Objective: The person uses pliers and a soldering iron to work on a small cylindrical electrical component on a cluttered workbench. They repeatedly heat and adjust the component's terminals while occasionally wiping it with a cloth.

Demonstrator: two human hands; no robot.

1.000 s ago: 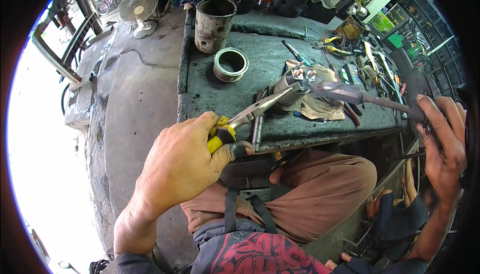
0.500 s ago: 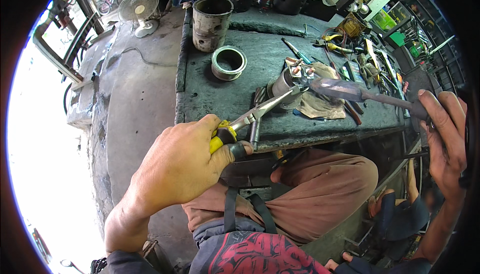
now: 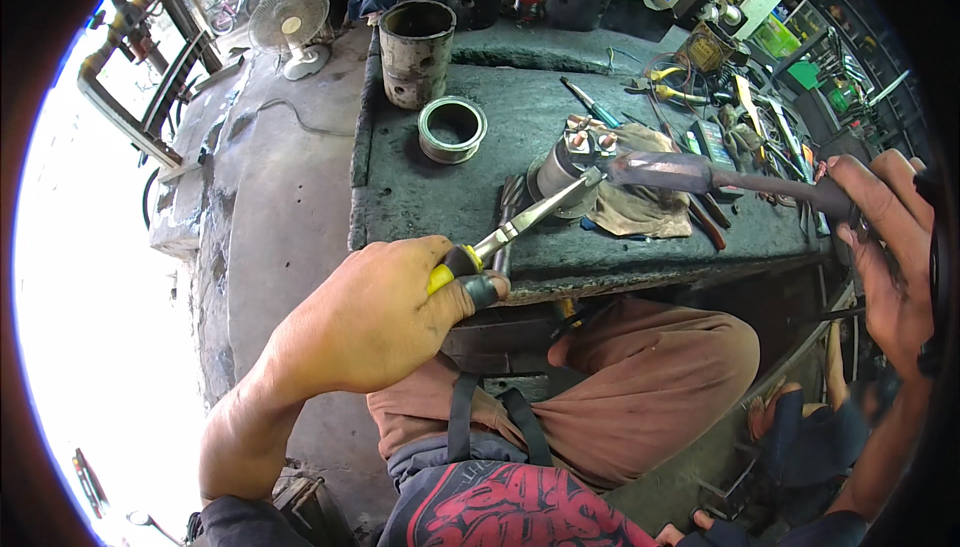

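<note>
My left hand (image 3: 370, 312) is closed round the yellow-and-black handles of long-nose pliers (image 3: 530, 219), its thumb wrapped in dark tape. The pliers' tips reach the upper side of a grey metal cylinder (image 3: 562, 175) with copper studs on top, possibly a solenoid; what they pinch is too small to tell. My right hand (image 3: 885, 237) grips the dark handle of a large soldering iron (image 3: 665, 172). Its thick, blunt head lies beside the cylinder's top, close to the pliers' tips. Whether the head touches the cylinder cannot be made out. The cylinder stands upright beside a tan cloth (image 3: 645, 207).
On the dark workbench (image 3: 420, 227) are a metal ring (image 3: 452, 130), a rusty can (image 3: 416, 57) and a steel rod (image 3: 508, 217). Yellow-handled pliers (image 3: 675, 92) and several tools lie right. A fan (image 3: 292, 27) stands back left. Another person's limbs (image 3: 800, 427) show lower right.
The view has shifted slightly. The pliers' tips and the soldering iron's head have both moved a little left and stay close together at the cylinder's top. Both grips are unchanged.
</note>
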